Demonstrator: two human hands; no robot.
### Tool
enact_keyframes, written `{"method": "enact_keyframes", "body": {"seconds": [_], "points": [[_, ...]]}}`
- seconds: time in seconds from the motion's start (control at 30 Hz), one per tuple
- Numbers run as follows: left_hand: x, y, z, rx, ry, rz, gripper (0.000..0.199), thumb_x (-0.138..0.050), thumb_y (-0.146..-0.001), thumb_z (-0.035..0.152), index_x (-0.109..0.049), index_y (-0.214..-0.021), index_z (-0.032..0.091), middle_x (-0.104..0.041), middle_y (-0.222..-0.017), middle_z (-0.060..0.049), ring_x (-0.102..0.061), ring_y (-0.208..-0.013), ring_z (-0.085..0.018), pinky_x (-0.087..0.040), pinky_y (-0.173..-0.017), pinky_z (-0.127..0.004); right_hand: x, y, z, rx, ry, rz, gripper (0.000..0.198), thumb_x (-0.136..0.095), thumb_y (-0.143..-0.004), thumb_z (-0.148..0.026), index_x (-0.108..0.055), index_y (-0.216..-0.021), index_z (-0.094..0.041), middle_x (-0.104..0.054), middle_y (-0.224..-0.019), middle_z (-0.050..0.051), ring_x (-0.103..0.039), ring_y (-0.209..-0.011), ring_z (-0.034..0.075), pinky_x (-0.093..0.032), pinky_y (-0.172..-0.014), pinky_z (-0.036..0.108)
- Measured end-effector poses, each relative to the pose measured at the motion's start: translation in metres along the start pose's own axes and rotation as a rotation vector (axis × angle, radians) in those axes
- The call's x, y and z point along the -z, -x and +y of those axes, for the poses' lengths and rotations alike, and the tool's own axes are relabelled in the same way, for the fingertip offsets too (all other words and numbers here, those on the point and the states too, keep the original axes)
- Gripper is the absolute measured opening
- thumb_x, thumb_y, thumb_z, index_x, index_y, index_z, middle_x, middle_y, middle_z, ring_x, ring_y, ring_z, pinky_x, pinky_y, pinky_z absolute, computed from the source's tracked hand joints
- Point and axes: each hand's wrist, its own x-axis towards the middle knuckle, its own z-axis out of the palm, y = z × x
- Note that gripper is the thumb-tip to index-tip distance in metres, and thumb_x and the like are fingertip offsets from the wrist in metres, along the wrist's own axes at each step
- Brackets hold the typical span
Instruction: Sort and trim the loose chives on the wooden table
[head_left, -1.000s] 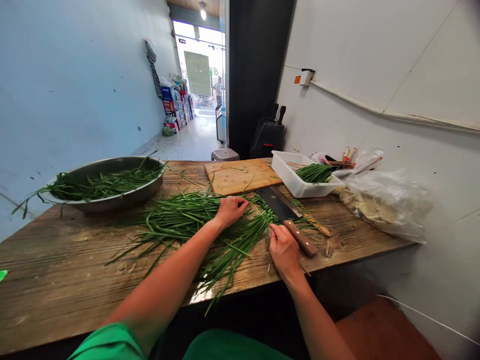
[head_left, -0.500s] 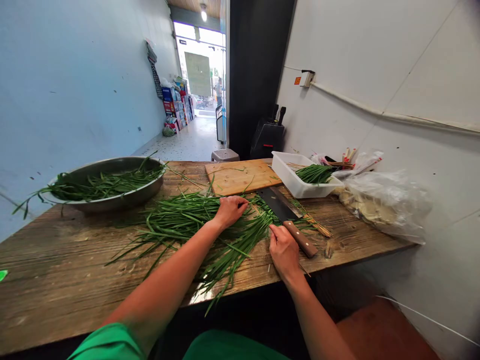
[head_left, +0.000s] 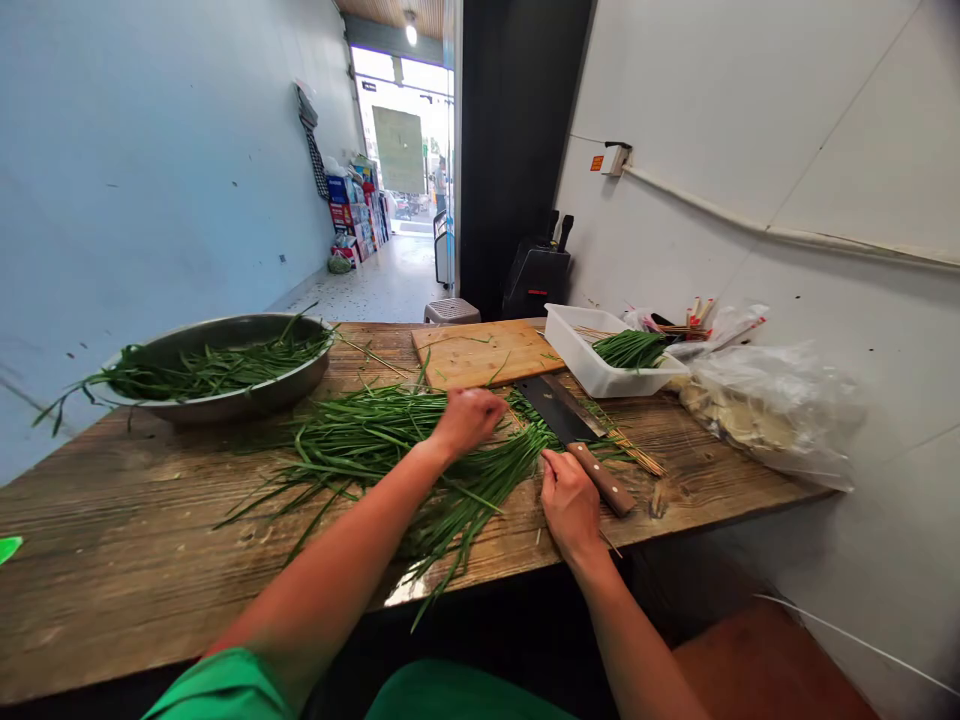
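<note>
Long green garlic chives (head_left: 360, 435) lie in a loose pile on the wooden table, with a second bunch (head_left: 480, 490) fanned out nearer to me. Over the right end of the pile is my left hand (head_left: 466, 420), its fingers closed and slightly blurred; what they pinch is hidden. My right hand (head_left: 570, 500) is closed in a pinch beside the chives' cut ends. A thin bamboo skewer (head_left: 611, 543) sticks out behind it and appears held in it. Just right of that hand lies a cleaver (head_left: 570, 425), its wooden handle close to my knuckles.
A metal basin (head_left: 225, 395) of chives stands at the left. Behind the pile lies a cutting board (head_left: 480, 362). Farther right are a white plastic tray (head_left: 600, 380) holding chives, loose skewers (head_left: 637, 455) and a clear plastic bag (head_left: 780, 410). The table's (head_left: 150, 560) front edge is close to me.
My left hand has shifted slightly right and blurs with motion. My right hand stays closed in nearly the same place, and the cleaver and the chives look unmoved.
</note>
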Motion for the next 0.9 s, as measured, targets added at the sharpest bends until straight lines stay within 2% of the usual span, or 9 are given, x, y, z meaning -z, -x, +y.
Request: {"method": "enact_keyframes", "body": {"seconds": [0.03, 0.1, 0.2, 0.3, 0.63, 0.77, 0.9], "points": [[0.006, -0.001, -0.006, 0.081, -0.044, 0.079, 0.027, -0.041, -0.084, 0.029, -0.067, -0.087, 0.022, -0.066, -0.093, -0.005, -0.055, -0.089, -0.018, -0.026, -0.082, -0.034, 0.000, 0.000, 0.000, -0.001, -0.003, 0.001, 0.029, -0.037, -0.087, -0.017, -0.062, -0.102, -0.017, -0.062, -0.080, 0.005, -0.057, -0.077, 0.014, -0.039, -0.067, 0.022], [0.015, -0.003, -0.021, 0.165, -0.139, 0.127, 0.025, -0.044, -0.083, 0.028, -0.067, -0.087, 0.023, -0.065, -0.094, -0.005, -0.054, -0.091, -0.019, -0.024, -0.084, -0.036, 0.000, 0.000, 0.000, 0.000, -0.002, 0.006, 0.028, -0.038, -0.087, -0.017, -0.062, -0.101, -0.017, -0.062, -0.080, 0.005, -0.057, -0.076, 0.014, -0.039, -0.066, 0.021], [0.018, -0.001, -0.039, 0.157, -0.275, 0.030, 0.017, -0.053, -0.076, 0.028, -0.069, -0.078, 0.023, -0.064, -0.087, -0.007, -0.052, -0.092, -0.023, -0.025, -0.081, -0.037, -0.001, 0.000, 0.000, -0.001, 0.006, 0.015, 0.027, -0.039, -0.086, -0.018, -0.062, -0.100, -0.018, -0.062, -0.078, 0.004, -0.058, -0.075, 0.014, -0.039, -0.064, 0.021], [0.013, 0.001, -0.045, 0.165, -0.344, -0.038, 0.014, -0.057, -0.071, 0.027, -0.069, -0.075, 0.023, -0.064, -0.082, -0.008, -0.052, -0.090, -0.025, -0.027, -0.079, -0.037, -0.001, 0.000, 0.000, -0.004, 0.008, 0.019, 0.027, -0.039, -0.086, -0.019, -0.062, -0.100, -0.018, -0.062, -0.078, 0.004, -0.058, -0.075, 0.014, -0.039, -0.064, 0.021], [0.006, 0.000, -0.055, 0.175, -0.322, -0.054, 0.017, -0.054, -0.070, 0.024, -0.069, -0.078, 0.025, -0.064, -0.082, -0.007, -0.054, -0.088, -0.023, -0.030, -0.075, -0.034, 0.003, 0.001, -0.003, -0.012, -0.014, -0.002, 0.028, -0.038, -0.087, -0.018, -0.062, -0.101, -0.018, -0.062, -0.082, 0.004, -0.058, -0.077, 0.014, -0.040, -0.068, 0.021], [0.007, 0.001, -0.052, 0.230, -0.249, 0.018, 0.016, -0.053, -0.070, 0.024, -0.069, -0.072, 0.024, -0.064, -0.082, -0.006, -0.055, -0.088, -0.023, -0.030, -0.078, -0.036, 0.002, 0.000, -0.002, -0.008, -0.015, -0.011, 0.028, -0.038, -0.087, -0.017, -0.062, -0.101, -0.018, -0.062, -0.081, 0.004, -0.058, -0.078, 0.014, -0.040, -0.069, 0.021], [0.010, -0.002, -0.038, 0.259, -0.112, 0.097, 0.018, -0.051, -0.071, 0.026, -0.069, -0.074, 0.024, -0.066, -0.090, -0.002, -0.055, -0.091, -0.021, -0.032, -0.081, -0.035, 0.002, 0.000, -0.002, -0.007, -0.007, -0.002, 0.028, -0.038, -0.087, -0.018, -0.062, -0.101, -0.018, -0.062, -0.080, 0.004, -0.058, -0.078, 0.014, -0.040, -0.068, 0.021]]}}
